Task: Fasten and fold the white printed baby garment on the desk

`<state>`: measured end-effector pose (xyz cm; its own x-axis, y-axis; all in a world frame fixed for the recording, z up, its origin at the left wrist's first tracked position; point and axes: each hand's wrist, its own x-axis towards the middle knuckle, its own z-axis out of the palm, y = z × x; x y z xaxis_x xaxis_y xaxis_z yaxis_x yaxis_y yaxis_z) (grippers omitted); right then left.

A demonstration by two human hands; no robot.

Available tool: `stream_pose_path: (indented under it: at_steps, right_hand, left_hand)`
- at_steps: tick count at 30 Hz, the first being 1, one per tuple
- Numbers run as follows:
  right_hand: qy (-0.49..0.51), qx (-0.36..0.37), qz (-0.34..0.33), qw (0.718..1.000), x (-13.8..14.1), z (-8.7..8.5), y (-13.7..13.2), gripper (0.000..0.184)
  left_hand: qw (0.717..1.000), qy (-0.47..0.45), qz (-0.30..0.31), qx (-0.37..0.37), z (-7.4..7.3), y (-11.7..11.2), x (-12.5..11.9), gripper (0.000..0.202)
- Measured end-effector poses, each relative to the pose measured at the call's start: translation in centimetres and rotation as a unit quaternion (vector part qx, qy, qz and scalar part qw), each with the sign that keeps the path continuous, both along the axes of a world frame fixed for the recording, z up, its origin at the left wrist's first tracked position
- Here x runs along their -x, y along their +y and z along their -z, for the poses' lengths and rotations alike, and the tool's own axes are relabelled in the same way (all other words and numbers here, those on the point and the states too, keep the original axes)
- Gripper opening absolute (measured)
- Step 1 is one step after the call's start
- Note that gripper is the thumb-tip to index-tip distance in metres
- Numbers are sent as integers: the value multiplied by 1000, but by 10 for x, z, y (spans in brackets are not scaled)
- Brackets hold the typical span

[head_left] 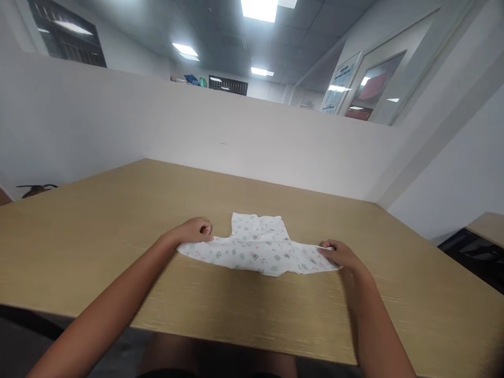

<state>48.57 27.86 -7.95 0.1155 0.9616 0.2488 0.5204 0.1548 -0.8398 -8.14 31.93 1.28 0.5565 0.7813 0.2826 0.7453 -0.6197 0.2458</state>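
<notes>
A small white baby shirt [255, 256] with a print of little figures lies spread on the table, its sleeves stretched out to both sides and its body pointing away from me. My left hand [194, 230] is closed at the left sleeve, fingers curled and thumb along the sleeve's upper edge. At the other end, my right hand [339, 253] pinches the right sleeve near its cuff, thumb on top of the cloth. The undersides of both hands are hidden.
The wooden-look table [252, 310] has its front edge close to my legs. A low white partition [252, 142] stands along its far side. Beyond the right edge is a dark piece of furniture with a light top [488, 226]. A dark object [37, 190] shows past the left edge.
</notes>
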Motion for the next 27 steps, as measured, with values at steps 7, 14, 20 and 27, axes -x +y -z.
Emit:
stream_pose_path:
  at_steps: [7,14,20,27]
  right_hand:
    - [-108,-62,138,983,8,-3,6,34]
    - [-112,-267,-123,949,112,-26,-23,29]
    - [-172,-340,-262,887,196,-10,-42,27]
    - [-191,-390,-222,873,209,0,-40,14]
  left_hand:
    - [996,6,-72,-49,-4,-7,-4,25]
    - [976,13,-190,-110,-3,7,10,31]
    - [967,31,-184,-172,4,5,-4,45]
    - [981,53,-129,-135,18,-3,-27,55]
